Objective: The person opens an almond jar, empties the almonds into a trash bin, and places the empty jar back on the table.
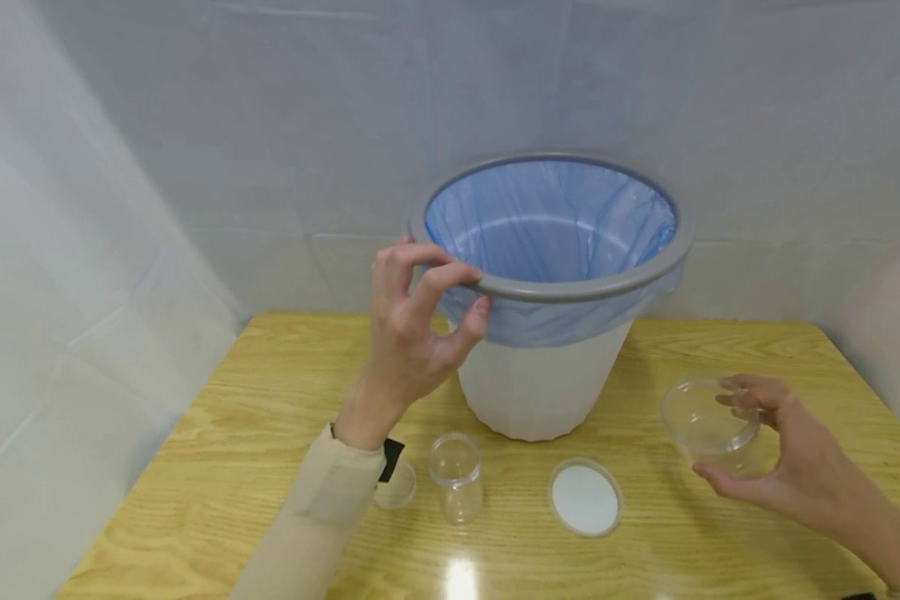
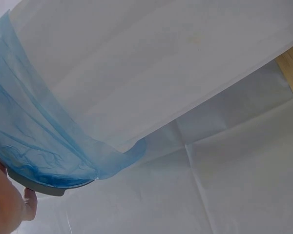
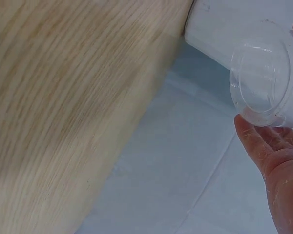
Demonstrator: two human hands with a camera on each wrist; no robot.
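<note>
My left hand (image 1: 405, 333) is up at the near-left edge of the white plastic waste bin (image 1: 542, 385), and my thumb and fingers (image 1: 441, 275) pinch its grey plastic rim ring (image 1: 570, 290), thumb underneath against the turned-down blue plastic liner bag (image 1: 551, 218), fingertips on top. From the left wrist view I see the liner (image 2: 44, 141) hanging over the bin's pale wall (image 2: 151, 63) right above my thumb (image 2: 29, 202). Below my left wrist, on the yellow wooden table (image 1: 217, 467), a small round clear lid (image 1: 396, 487) lies half hidden behind my sleeve, and just to its right a small clear plastic jar (image 1: 457, 477) stands upright. Further right, in front of the bin, a round white-faced lid (image 1: 586, 497) lies flat. My right hand (image 1: 780, 467) is out to the right of the bin, lifted off the table, fingers curled round a wide clear plastic tub (image 1: 708, 421), thumb below and fingertips over its rim; the right wrist view shows the tub (image 3: 263, 78) tipped on its side with its mouth facing away from my palm. I judge the grip on the tub loose and near its edge, so the smooth wall could slip out. If I pull the rim towards me the light bin could tip, or the ring could drag the liner loose; a careless left sleeve could knock the small jar over.
</note>
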